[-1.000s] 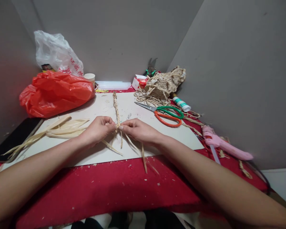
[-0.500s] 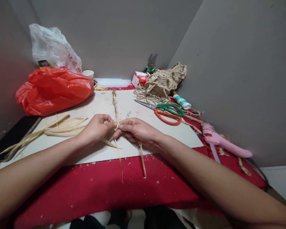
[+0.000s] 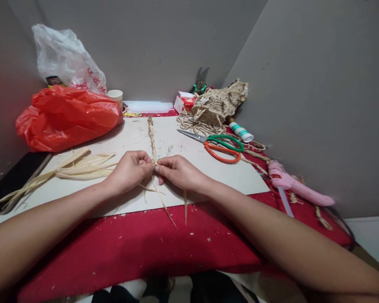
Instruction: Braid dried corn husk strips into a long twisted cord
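A thin braid of dried husk [image 3: 152,141] lies lengthwise on the white board [image 3: 208,176], its darker end pointing away from me. At the near end of the braid, my left hand [image 3: 133,168] pinches the husk strands from the left. My right hand [image 3: 180,171] pinches the same spot from the right, its thumb and forefinger nearly touching the left fingertips. Loose strand ends [image 3: 166,208] hang below both hands toward the red cloth. To the left of my left hand lies a bundle of flat pale husk strips [image 3: 82,166]. The exact crossing of the strands is hidden by my fingers.
Scissors [image 3: 216,145] with green and orange handles lie right of the braid. Beyond are a woven cord piece [image 3: 219,103] and a glue bottle [image 3: 241,131]. A pink glue gun [image 3: 297,187] rests far right. Left are a red plastic bag [image 3: 69,120], paper cup [image 3: 115,97] and dark tablet [image 3: 15,181].
Both hands have drawn closer together at the braid's near end, and the right fingers have curled in more. The hanging strand ends have swung and shifted. The camera view has moved slightly.
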Demonstrator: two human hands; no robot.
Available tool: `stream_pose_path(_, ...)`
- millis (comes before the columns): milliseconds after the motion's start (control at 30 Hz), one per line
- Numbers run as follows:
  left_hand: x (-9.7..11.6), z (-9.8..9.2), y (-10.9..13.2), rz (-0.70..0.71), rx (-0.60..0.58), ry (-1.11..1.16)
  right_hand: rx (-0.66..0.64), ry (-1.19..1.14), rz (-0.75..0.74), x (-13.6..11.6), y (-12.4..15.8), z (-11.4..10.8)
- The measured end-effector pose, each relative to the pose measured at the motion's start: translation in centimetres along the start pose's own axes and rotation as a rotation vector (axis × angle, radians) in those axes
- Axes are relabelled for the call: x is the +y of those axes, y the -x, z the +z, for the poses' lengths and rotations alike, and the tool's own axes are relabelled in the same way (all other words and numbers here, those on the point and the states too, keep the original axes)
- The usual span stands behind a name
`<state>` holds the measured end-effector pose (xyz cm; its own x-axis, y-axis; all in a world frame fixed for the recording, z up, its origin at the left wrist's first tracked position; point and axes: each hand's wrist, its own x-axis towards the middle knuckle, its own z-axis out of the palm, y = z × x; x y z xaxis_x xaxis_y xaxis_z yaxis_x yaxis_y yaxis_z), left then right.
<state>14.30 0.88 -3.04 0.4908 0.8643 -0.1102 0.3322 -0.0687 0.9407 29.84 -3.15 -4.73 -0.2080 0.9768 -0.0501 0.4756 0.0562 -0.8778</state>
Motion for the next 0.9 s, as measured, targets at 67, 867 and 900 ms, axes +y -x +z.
stream_pose_path(67, -0.1, 0.1, -0.1, 0.002, -0.005, -0.013, 0.052, 0.125, -0.062, 0.1, -0.1, 0.0)
stream_pose_path(867, -0.5, 0.8, 0.9, 0.159, 0.044, -0.288, -0.100, -0.717, 0.356, -0.8, 0.1, 0.6)
stream_pose_path(900, -0.5, 0.9, 1.0, 0.176, 0.053, -0.318, -0.091, -0.725, 0.350, -0.7, 0.1, 0.8)
